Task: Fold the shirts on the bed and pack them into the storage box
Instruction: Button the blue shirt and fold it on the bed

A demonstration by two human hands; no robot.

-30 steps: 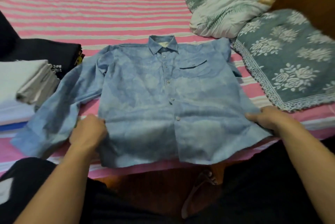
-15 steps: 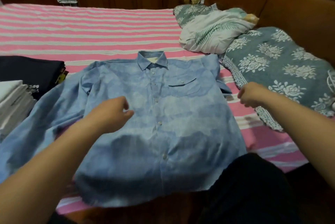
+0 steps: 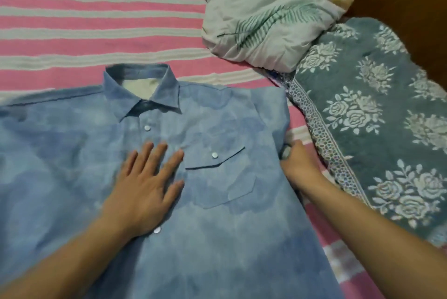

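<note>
Shirt point(image 3: 217, 238) front-up on the pink-and-white striped bed point(image 3: 96, 20), collar point(image 3: 140, 88) toward 12 o'clock: in the head view the blue button-up fills the lower left of the frame, its chest pocket point(image 3: 220, 177) lying at 3 o'clock from your left hand. Your left hand point(image 3: 145, 189) lies flat on the button placket, fingers straight and spread, palm pressing the cloth just below the collar. Your right hand point(image 3: 296, 165) sits at the shirt's right edge, at 3 o'clock from the pocket, its fingers curled round a bunch of blue fabric by the armhole. A grey-green floral blanket point(image 3: 375, 129) lies just beside that hand at 3 o'clock, and a crumpled white leaf-print cloth point(image 3: 271, 22) rests at 1 o'clock from the collar, touching the blanket.

Half a second ago both your hands were in the air, loosely closed, the left over the shirt's middle and the right clear of the cloth near the blanket's border; now the left is down and open on the chest and the right has taken hold of the side. The camera has come closer, and the folded stacks at 9 o'clock have dropped out of frame.
</note>
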